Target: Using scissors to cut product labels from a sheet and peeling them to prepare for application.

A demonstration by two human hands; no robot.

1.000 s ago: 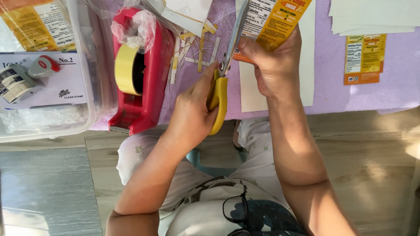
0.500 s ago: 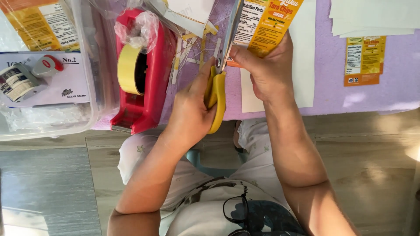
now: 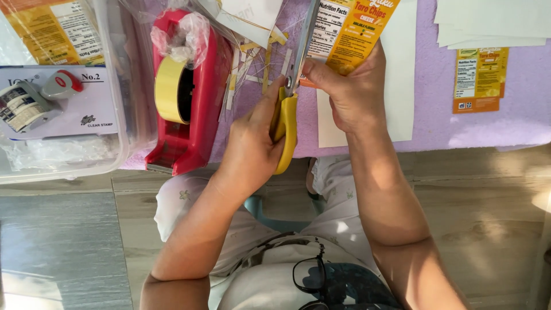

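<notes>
My left hand [image 3: 249, 149] grips the yellow handles of a pair of scissors [image 3: 285, 129]. The blades point away from me along the left edge of an orange and white printed label sheet [image 3: 350, 28]. My right hand [image 3: 350, 92] pinches the lower end of that sheet, thumb on top, just right of the blades. Both hands hover over the near edge of a purple table cover [image 3: 505, 126]. A plain white sheet [image 3: 402, 86] lies under the right hand.
A red tape dispenser [image 3: 189, 97] with a yellow roll stands left of the scissors. Thin paper strips [image 3: 252, 63] lie behind it. A clear plastic box [image 3: 63, 115] holds stamps and packets at far left. A cut label [image 3: 481, 77] and stacked white paper [image 3: 493, 23] lie right.
The scissors have worked a little further up the left edge of the label sheet. My right hand has shifted its pinch slightly. Everything on the table stays put.
</notes>
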